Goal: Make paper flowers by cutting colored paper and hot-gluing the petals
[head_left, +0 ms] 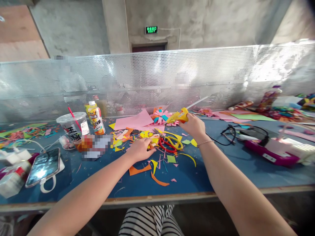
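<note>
— what lies around you at the blue table (pixel 221 177)?
— paper scraps (pixel 157 157) litter the middle, a pink sheet (pixel 134 122) behind them; a phone (pixel 43 167) sits far left, a black cable (pixel 228 132) to the right.

— containers?
— a lidded plastic cup (pixel 71 126) with a red straw, and a juice bottle (pixel 95 118) just beside it; contents unclear.

— your hands?
— your right hand (pixel 193 126) grips the yellow glue gun (pixel 178 116) near the mesh screen (pixel 157 82). your left hand (pixel 140 149) pinches yellow paper (pixel 150 139) beside the scissors (pixel 169 144).
</note>
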A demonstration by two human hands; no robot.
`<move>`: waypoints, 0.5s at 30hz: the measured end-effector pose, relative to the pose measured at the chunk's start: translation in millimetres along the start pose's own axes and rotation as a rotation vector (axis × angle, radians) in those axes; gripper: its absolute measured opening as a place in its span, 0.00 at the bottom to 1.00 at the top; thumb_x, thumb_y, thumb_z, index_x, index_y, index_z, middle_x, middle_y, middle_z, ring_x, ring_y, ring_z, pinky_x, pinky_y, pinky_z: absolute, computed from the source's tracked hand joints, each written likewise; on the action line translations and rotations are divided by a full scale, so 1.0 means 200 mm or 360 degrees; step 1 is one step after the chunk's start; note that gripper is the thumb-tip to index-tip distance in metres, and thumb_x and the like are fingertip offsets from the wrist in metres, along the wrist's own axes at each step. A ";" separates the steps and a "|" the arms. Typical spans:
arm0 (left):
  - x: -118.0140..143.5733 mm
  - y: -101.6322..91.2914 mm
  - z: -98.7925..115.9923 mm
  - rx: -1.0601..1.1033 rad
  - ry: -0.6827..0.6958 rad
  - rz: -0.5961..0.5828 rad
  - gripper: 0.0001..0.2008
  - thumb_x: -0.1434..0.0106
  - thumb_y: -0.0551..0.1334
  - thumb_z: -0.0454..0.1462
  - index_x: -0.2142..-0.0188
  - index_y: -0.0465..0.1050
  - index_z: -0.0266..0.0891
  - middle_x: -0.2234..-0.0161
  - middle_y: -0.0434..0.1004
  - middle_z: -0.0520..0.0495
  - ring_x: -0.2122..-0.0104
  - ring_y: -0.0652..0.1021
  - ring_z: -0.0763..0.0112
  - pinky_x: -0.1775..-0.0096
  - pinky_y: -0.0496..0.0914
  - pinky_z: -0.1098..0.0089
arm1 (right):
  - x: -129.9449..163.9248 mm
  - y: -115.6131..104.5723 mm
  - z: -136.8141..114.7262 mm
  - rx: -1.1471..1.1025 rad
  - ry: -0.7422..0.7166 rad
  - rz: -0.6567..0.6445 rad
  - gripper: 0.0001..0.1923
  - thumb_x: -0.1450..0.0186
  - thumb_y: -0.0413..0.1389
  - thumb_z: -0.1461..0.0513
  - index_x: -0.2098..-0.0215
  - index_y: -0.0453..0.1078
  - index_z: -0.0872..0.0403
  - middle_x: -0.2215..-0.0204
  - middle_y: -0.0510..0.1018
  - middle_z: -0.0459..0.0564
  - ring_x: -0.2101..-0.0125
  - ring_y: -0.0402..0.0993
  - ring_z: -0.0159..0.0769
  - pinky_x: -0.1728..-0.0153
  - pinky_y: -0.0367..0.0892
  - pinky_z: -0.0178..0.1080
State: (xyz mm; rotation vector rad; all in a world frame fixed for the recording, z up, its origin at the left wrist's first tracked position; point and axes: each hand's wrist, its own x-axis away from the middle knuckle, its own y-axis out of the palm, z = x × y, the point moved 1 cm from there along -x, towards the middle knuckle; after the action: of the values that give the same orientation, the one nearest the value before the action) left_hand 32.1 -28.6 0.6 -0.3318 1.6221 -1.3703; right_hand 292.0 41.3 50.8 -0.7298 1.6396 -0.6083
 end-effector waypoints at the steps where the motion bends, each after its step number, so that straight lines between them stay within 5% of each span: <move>1: 0.00 -0.01 0.01 0.0007 -0.0007 0.0041 0.13 0.42 0.56 0.44 0.63 0.69 0.38 0.63 0.75 0.44 0.63 0.75 0.63 0.63 0.68 0.67 | 0.00 0.00 0.00 0.0000 -0.0001 0.0000 0.20 0.45 0.49 0.50 0.62 0.66 0.54 0.65 0.75 0.54 0.68 0.71 0.42 0.74 0.58 0.37; 10: -0.04 0.00 -0.03 0.0387 -0.0412 0.0318 0.10 0.41 0.55 0.39 0.75 0.70 0.38 0.79 0.73 0.49 0.78 0.73 0.72 0.72 0.65 0.72 | 0.00 0.00 0.00 -0.0012 0.0000 0.0012 0.18 0.45 0.49 0.50 0.64 0.66 0.54 0.66 0.75 0.53 0.68 0.72 0.42 0.74 0.58 0.37; 15: -0.04 0.02 -0.05 0.0630 -0.0520 0.0407 0.11 0.43 0.56 0.42 0.76 0.69 0.38 0.78 0.75 0.49 0.75 0.75 0.70 0.72 0.67 0.71 | 0.00 0.00 0.00 -0.0014 -0.0002 0.0007 0.19 0.45 0.49 0.50 0.63 0.66 0.54 0.66 0.75 0.54 0.68 0.72 0.42 0.74 0.58 0.37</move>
State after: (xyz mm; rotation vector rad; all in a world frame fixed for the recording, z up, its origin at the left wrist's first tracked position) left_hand 29.6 -15.7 -0.6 -0.0993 1.0576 -1.3243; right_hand 292.9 42.1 50.8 -0.7326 1.6429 -0.5978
